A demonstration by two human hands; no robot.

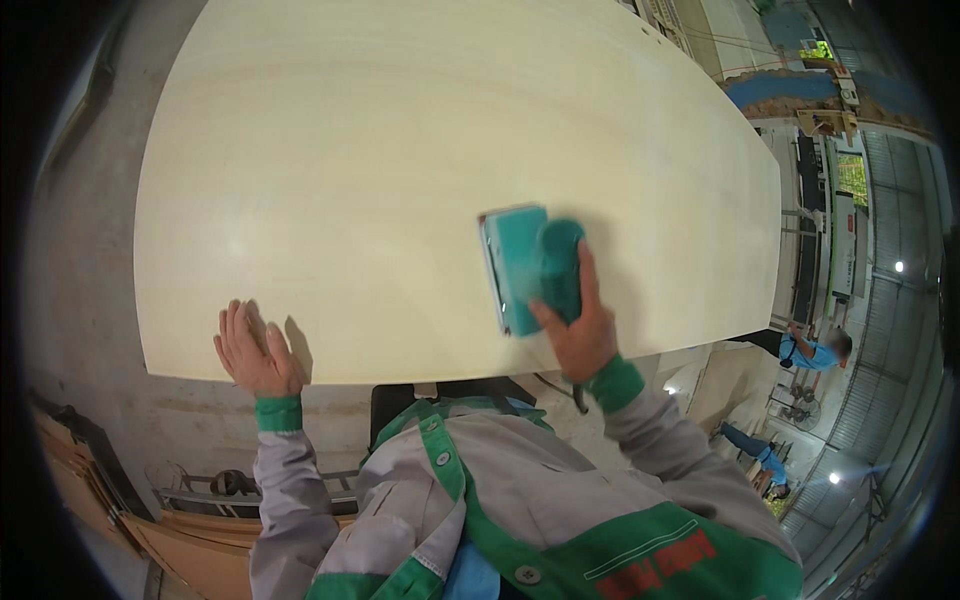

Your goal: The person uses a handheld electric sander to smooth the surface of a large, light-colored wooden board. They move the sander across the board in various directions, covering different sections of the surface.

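A large pale cream panel (370,150) lies flat before me. On it, right of the middle, sits a teal electric sheet sander (520,270) with a flat rectangular pad and a rounded body. My right hand (585,335) is wrapped round the sander's body, thumb on the near left side and fingers along the right. Part of the body is hidden under that hand. Near the panel's front left edge my left hand (258,355) rests with fingers stretched out and nothing in it. A dark cord (575,395) shows below my right wrist.
Brown boards (190,545) lean at the lower left, beside a metal frame (240,495) under the panel's near edge. Two people in blue shirts, one person (815,352) and another person (770,465), are off to the right. Machinery (840,240) stands beyond the panel's right side.
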